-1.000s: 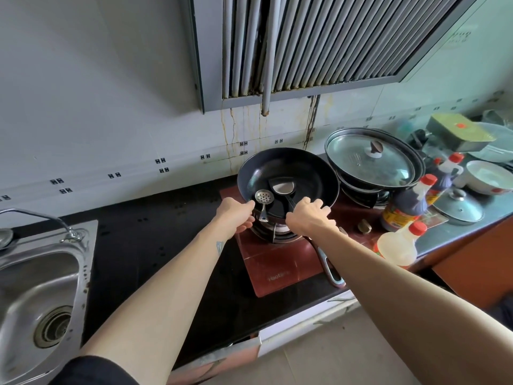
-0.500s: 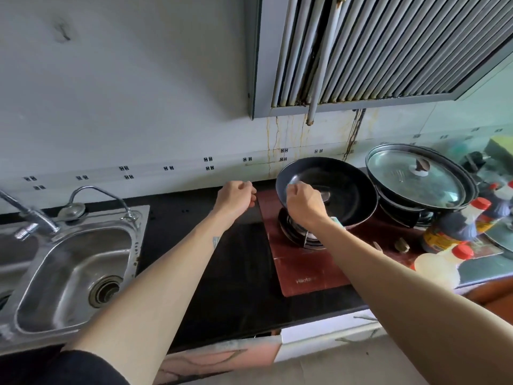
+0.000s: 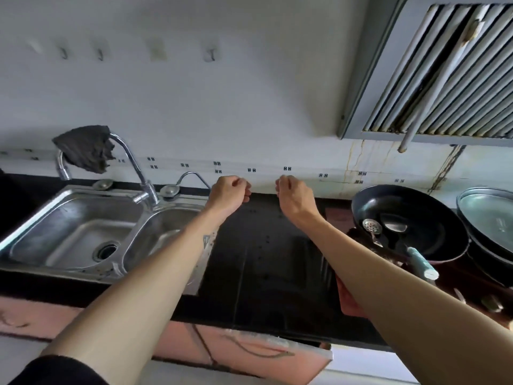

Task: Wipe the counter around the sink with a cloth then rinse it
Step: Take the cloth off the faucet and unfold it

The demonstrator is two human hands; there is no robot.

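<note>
A dark grey cloth [image 3: 84,151] hangs draped over the curved chrome tap [image 3: 130,165] behind the double steel sink [image 3: 83,223] at the left. The black counter [image 3: 266,251] runs between the sink and the stove. My left hand [image 3: 229,194] hovers over the counter's back edge beside the sink's right basin, fingers curled in with nothing in them. My right hand [image 3: 294,195] is level with it, a little to the right, also loosely curled and holding nothing. Both hands are well right of the cloth.
A black frying pan [image 3: 408,220] with a strainer spoon and spatula inside sits on the red stove at the right, its light blue handle [image 3: 422,262] pointing toward me. Lidded pots [image 3: 488,218] stand farther right. A range hood [image 3: 444,68] hangs above.
Both hands have left the frying pan and moved left over the black counter. My view has swung left, bringing the whole sink, tap and cloth into sight.
</note>
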